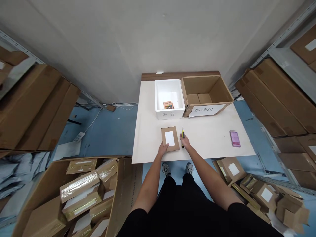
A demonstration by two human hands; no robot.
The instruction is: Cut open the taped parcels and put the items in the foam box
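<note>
White worktop (209,138), eight o'clock: a flat cardboard parcel (170,139), probably light and stiff, best held by its edges; left hand (163,149) pinches its seven-o'clock corner, right hand (185,141) grips a cutter (183,134) at three o'clock.

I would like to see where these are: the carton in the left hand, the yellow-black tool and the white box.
Carton (170,139), head view: middle of top face.
Yellow-black tool (183,134), head view: upper part.
White box (170,115), head view: front wall.

Grey wall (118,49) behind white-topped table (145,135); blue floor (113,131); shelving (291,67) both sides, stacked with brown cartons (276,95).
</note>
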